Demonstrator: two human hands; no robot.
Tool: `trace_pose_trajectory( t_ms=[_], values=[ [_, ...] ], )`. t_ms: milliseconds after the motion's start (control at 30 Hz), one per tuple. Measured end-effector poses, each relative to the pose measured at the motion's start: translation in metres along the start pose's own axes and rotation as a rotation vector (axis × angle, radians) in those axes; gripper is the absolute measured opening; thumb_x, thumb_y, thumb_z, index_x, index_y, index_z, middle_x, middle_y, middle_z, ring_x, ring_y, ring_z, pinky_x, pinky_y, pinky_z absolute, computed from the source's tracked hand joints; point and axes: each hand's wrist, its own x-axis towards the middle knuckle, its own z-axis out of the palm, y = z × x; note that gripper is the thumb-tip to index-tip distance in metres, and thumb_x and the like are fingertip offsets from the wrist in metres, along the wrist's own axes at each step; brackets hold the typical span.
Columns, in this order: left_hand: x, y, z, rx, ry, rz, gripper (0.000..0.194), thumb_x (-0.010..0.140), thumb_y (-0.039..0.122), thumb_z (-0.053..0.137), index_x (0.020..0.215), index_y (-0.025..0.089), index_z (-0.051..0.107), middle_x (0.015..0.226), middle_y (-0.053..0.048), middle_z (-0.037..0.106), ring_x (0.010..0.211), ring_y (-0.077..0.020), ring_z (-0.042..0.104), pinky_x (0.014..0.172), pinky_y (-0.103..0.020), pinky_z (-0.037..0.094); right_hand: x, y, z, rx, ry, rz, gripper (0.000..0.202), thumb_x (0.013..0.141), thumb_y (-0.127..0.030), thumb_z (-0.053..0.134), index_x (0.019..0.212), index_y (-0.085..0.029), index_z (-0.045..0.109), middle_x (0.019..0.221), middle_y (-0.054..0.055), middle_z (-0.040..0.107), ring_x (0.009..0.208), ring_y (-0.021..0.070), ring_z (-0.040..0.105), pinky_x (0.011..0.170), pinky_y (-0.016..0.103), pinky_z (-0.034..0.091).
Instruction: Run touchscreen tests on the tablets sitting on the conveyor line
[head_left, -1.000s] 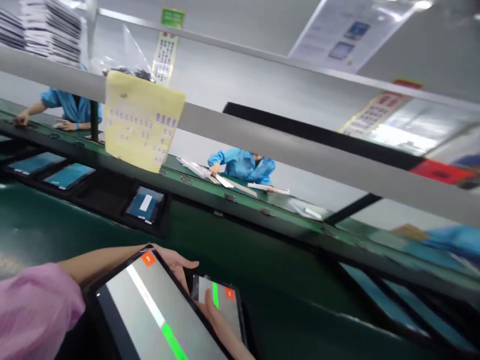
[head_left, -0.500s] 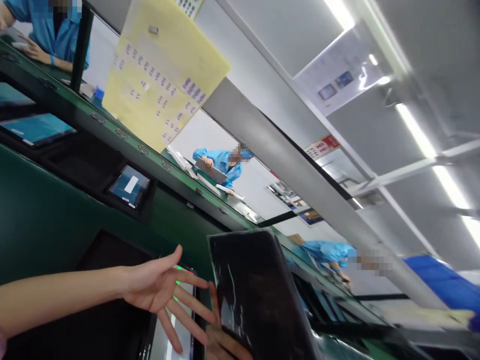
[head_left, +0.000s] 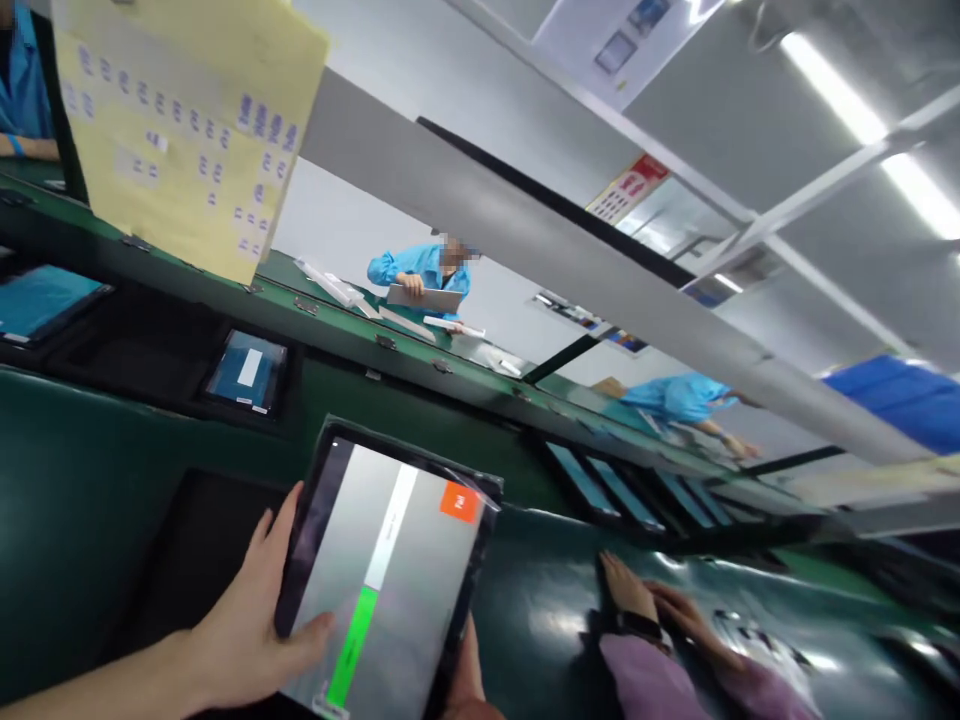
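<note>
A tablet point(head_left: 420, 560) in a clear film sleeve is tilted up in front of me. Its lit screen shows a grey picture, a white and green bar, and an orange box reading "Fail". My left hand point(head_left: 251, 625) grips its left edge, the thumb lying over the screen. At the lower right edge, my right hand point(head_left: 469, 680) supports the tablet, with most of its fingers hidden behind it. Under and to the left of it lies a black mat point(head_left: 202, 540) on the green worktop point(head_left: 67, 480).
Another person's hands point(head_left: 660, 600), with purple sleeves, rest on the worktop at right. Beyond the tablet, a smaller tablet point(head_left: 247, 370) and several blue-screened tablets point(head_left: 622, 490) lie in black trays. A yellow sheet point(head_left: 187, 140) hangs at upper left. People in blue work across the bench.
My left hand was spread open and is now closed on the lit tablet. The dark slab near my right fingers no longer shows. The view has shifted right, bringing the neighbour's hands into sight.
</note>
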Motion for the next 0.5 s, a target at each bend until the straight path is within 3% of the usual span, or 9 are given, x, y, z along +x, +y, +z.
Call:
trace_pose_trajectory(
  t_ms=[100,167,267,367,500],
  values=[
    [-0.003,-0.014,-0.002,0.230,0.096,-0.012,0.101,0.079,0.047,0.068,0.151,0.026,0.002,0.156,-0.011,0.022,0.144,-0.0372,0.015,0.113,-0.059,-0.016,-0.009,0.017,0.010,0.058,-0.012,-0.024,0.092,0.069,-0.089,0.045,0.142,-0.034,0.043,0.138,0.003,0.055,0.126,0.0370,0.050,0.088,0.048,0.053],
    [0.000,-0.016,-0.006,0.248,0.149,-0.080,0.094,0.077,0.051,0.067,0.149,0.023,0.013,0.149,-0.014,0.035,0.139,-0.0378,0.028,0.113,-0.058,-0.018,-0.013,0.028,0.018,0.100,0.005,-0.053,0.105,0.065,-0.092,0.043,0.148,-0.029,0.034,0.144,0.005,0.048,0.131,0.0392,0.044,0.094,0.051,0.050],
    [0.010,-0.010,-0.010,0.259,0.231,-0.190,0.089,0.075,0.059,0.065,0.141,0.015,0.027,0.140,-0.020,0.044,0.132,-0.0402,0.039,0.113,-0.059,-0.015,-0.022,0.042,0.032,0.202,0.056,-0.114,0.105,0.072,-0.086,0.046,0.153,-0.023,0.021,0.153,0.009,0.034,0.139,0.0379,0.031,0.110,0.052,0.036],
    [0.020,0.000,-0.012,0.356,0.289,-0.228,0.096,0.064,0.065,0.070,0.133,0.008,0.034,0.134,-0.025,0.046,0.132,-0.0434,0.037,0.113,-0.060,-0.012,-0.032,0.053,0.043,0.266,0.057,-0.112,0.105,0.076,-0.079,0.052,0.154,-0.024,0.010,0.156,0.008,0.025,0.143,0.0367,0.020,0.116,0.054,0.026],
    [0.020,0.008,-0.014,0.309,0.247,-0.174,0.091,0.068,0.065,0.068,0.133,0.010,0.036,0.137,-0.025,0.044,0.137,-0.0431,0.029,0.113,-0.063,-0.010,-0.033,0.060,0.046,0.271,0.113,-0.145,0.099,0.081,-0.077,0.046,0.154,-0.024,0.007,0.156,0.006,0.028,0.143,0.0340,0.022,0.116,0.051,0.027]
  ],
)
